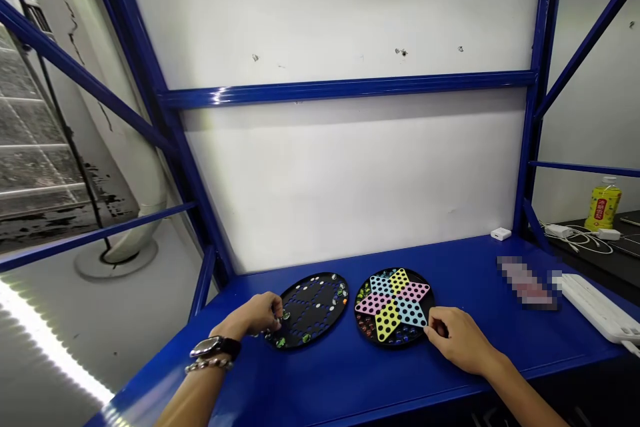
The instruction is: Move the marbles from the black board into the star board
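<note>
My left hand (pixel 263 313) is closed in a pinch at the left rim of a round black perforated board (pixel 300 310). What its fingertips hold, if anything, is too small to make out. Green, white and clear marbles lie around this board, with an orange marble (pixel 345 301) near its right edge. To the right sits a round Chinese checkers board (pixel 395 305) with a yellow, pink and blue star full of holes. Marbles in several colours fill the pockets between its points. Thumb and index finger of my right hand (pixel 456 339) close on this board's right rim.
Both boards rest on a blue table (pixel 310 380) with a blue metal frame (pixel 350 88) behind it. Further right are a small white adapter (pixel 501 233), a blurred flat item (pixel 527 283) and a white power strip (pixel 597 307). A yellow drink bottle (pixel 603 205) stands beyond the frame.
</note>
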The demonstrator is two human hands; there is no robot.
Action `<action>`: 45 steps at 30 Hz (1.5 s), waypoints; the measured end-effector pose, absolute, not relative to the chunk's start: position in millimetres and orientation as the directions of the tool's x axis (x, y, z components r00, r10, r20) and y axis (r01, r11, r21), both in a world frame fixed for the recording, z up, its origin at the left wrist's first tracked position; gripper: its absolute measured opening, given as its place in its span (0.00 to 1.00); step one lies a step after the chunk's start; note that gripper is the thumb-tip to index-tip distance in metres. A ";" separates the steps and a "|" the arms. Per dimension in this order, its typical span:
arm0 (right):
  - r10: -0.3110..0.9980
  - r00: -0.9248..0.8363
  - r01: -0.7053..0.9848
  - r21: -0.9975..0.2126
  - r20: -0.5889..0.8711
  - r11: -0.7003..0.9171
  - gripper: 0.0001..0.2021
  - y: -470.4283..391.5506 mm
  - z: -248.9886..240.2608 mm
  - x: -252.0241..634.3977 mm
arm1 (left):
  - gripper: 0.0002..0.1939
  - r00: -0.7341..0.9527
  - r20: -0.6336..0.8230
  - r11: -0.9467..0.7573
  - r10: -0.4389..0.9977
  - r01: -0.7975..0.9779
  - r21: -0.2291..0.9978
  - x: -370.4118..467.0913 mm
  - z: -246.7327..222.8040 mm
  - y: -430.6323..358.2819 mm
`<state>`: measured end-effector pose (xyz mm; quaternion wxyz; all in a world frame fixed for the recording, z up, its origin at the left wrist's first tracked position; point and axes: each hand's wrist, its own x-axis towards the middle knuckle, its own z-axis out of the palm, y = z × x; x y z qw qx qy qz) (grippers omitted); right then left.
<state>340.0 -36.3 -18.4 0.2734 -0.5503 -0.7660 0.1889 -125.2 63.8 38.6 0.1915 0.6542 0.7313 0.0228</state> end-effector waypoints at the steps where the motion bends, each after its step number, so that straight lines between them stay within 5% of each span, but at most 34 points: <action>1: 0.947 -0.245 0.738 -0.593 0.210 0.322 0.13 -36.3 -18.4 340.1 | 0.08 -0.051 -0.243 0.125 0.969 0.947 0.297 -122.8 39.8 63.8; 9: 0.950 -0.234 0.744 -0.590 0.207 0.312 0.14 -37.2 -18.2 340.5 | 0.18 0.176 0.065 -0.187 0.982 0.920 0.345 -45.5 42.1 59.4; 22: 0.944 -0.252 0.732 -0.595 0.214 0.330 0.13 -35.8 -18.2 340.6 | 0.14 0.343 0.006 -0.331 0.939 0.901 0.281 -8.2 21.7 68.2; 30: 0.946 -0.250 0.729 -0.604 0.205 0.323 0.12 -37.0 -15.6 339.7 | 0.15 0.305 0.085 -0.313 0.949 0.944 0.104 -1.2 11.4 60.8; 36: 0.946 -0.249 0.728 -0.604 0.210 0.326 0.12 -36.3 -19.8 340.3 | 0.16 0.296 0.221 -0.334 0.929 0.928 0.165 0.6 23.0 61.6; 45: 0.947 -0.250 0.725 -0.609 0.204 0.322 0.13 -36.5 -16.5 341.1 | 0.15 0.303 0.072 -0.310 0.950 0.944 0.110 9.4 10.9 77.7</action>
